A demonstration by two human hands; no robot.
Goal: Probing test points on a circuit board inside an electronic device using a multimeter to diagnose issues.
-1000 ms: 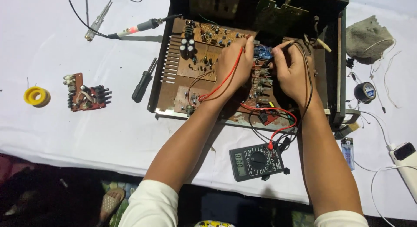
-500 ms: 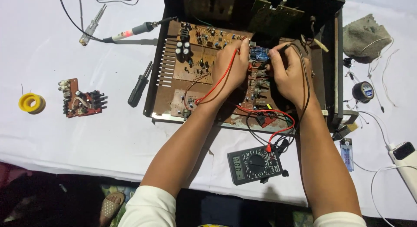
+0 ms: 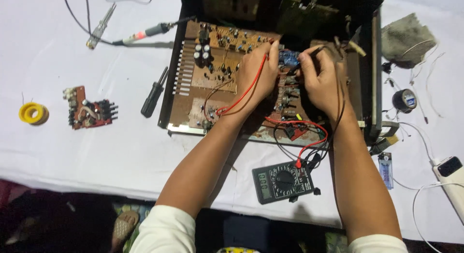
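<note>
My left hand (image 3: 256, 74) holds a red meter probe against the brown circuit board (image 3: 212, 79) inside an open black chassis (image 3: 369, 88). Its red lead (image 3: 241, 96) runs down past my wrist. My right hand (image 3: 321, 79) grips a black probe, tip pointing at a small blue module (image 3: 289, 58) between the two hands. Both leads loop down to a dark digital multimeter (image 3: 282, 181) lying on the white cloth between my forearms.
A black-handled screwdriver (image 3: 153, 94) lies left of the chassis. Further left are a small red circuit board (image 3: 89, 109) and a yellow solder spool (image 3: 33, 113). A soldering iron (image 3: 145, 34) lies at top left. A tape roll (image 3: 404, 100) and a white power strip (image 3: 452, 178) sit right.
The view has shifted slightly; both hands stay on the board with their probes, the right probe tip nudging a little near the blue module.
</note>
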